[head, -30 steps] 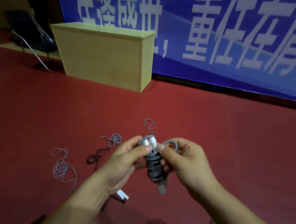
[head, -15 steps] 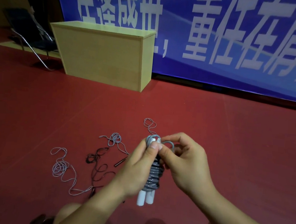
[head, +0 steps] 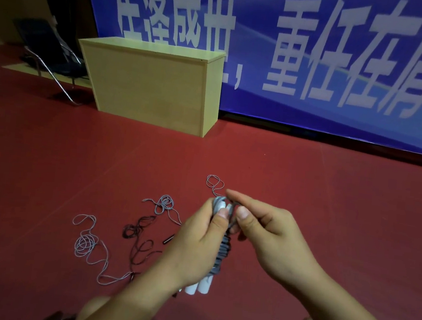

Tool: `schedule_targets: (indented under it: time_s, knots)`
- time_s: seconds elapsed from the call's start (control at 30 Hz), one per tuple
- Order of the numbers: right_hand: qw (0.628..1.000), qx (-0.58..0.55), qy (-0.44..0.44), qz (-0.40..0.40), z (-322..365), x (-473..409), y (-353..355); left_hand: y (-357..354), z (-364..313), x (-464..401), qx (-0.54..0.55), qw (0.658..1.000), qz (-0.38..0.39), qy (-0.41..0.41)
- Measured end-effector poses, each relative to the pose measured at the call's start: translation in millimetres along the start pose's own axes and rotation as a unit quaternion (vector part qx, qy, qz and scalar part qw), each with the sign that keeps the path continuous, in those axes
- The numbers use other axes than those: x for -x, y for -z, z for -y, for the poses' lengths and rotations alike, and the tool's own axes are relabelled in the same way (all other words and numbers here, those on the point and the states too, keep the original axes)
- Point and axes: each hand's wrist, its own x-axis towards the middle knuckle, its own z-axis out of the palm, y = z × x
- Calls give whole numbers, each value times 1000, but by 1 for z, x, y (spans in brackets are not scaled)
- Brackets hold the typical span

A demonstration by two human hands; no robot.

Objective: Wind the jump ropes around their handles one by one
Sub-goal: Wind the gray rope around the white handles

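**At frame centre, a wound rope in both hands**

At lower centre the left hand [head: 196,246] grips the handles [head: 199,286], thumb pressed on top; the right hand [head: 272,238] pinches the rope [head: 223,251] end. Wide red floor [head: 330,197] lies open rightward; a box [head: 150,84] stands upper left. Since half a second ago the bundle sits slightly lower. Three loose ropes [head: 86,243] lie left.

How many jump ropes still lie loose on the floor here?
3 or 4: a grey rope at left, a dark rope beside it, a grey tangle behind, and a far grey loop, possibly another rope; hands hide parts.
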Motion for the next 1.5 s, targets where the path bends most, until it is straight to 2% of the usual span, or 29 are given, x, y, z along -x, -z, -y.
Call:
schedule_targets:
  time_s: [0.23, 0.47, 0.63, 0.93, 1.13, 1.27, 1.5]
  knots:
    - [988, -124, -86, -25, -3, 0, -5, -2, -2, 7, -76, 997, 15, -18]
    - [977, -174, -120, -18, 4, -4, -6, -3, -1, 7, -54, 998, -6, 8]
    - [985, -122, -90, -85, 1, -2, -6, -3, -1, 6, -99, 994, -35, 22]
    - [986, -77, -114, -91, -2, -1, -9, -4, -4, 6, -108, 992, -57, 18]
    - [972, -154, -155, -81, 0, -1, -8, -5, -2, 5, -115, 991, -64, 19]
    - [981, -133, -122, -66, 5, 1, -6, -3, 1, 4, -125, 991, -26, 44]
    - [968, -170, -162, -90, 7, 0, -4, 2, -2, 8, -129, 990, 46, 16]
